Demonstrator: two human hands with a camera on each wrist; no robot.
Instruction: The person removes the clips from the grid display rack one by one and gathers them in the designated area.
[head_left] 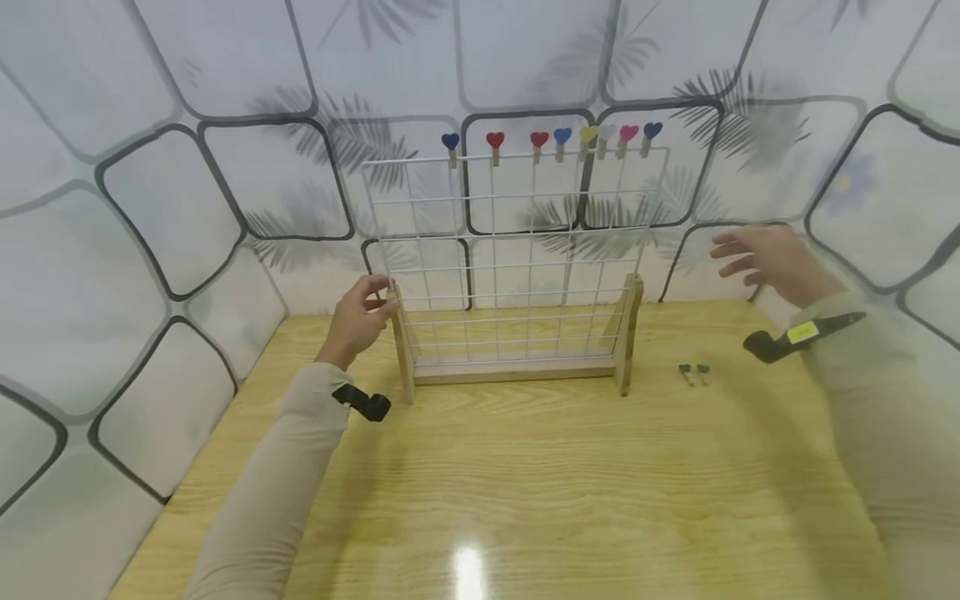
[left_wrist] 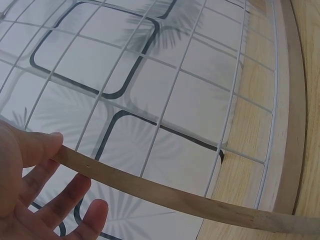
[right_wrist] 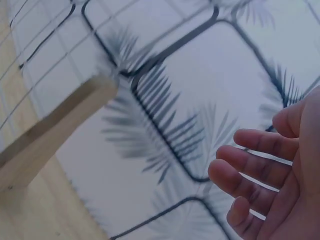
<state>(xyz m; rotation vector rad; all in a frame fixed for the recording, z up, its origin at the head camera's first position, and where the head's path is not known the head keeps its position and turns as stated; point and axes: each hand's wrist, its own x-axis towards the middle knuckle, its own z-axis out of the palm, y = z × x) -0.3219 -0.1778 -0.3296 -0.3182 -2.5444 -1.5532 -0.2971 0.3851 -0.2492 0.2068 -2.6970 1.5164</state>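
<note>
A white wire grid rack (head_left: 510, 236) stands upright in a wooden base near the back wall. My left hand (head_left: 358, 321) pinches the top of its left wooden post (left_wrist: 150, 189) between thumb and fingers. Along the top wire sit several small heart clothespins, among them a dark blue clothespin (head_left: 450, 143), a red clothespin (head_left: 495, 143) and a yellow clothespin (head_left: 588, 135). Off to the right, my right hand (head_left: 772, 258) hangs in the air with loosely bent fingers, apart from the right wooden post (right_wrist: 55, 130). It holds nothing.
Two green heart clothespins, a left one (head_left: 686, 372) and a right one (head_left: 702, 372), lie on the wooden table (head_left: 510, 475) right of the rack. Patterned fabric walls (head_left: 217, 58) close in the back and sides.
</note>
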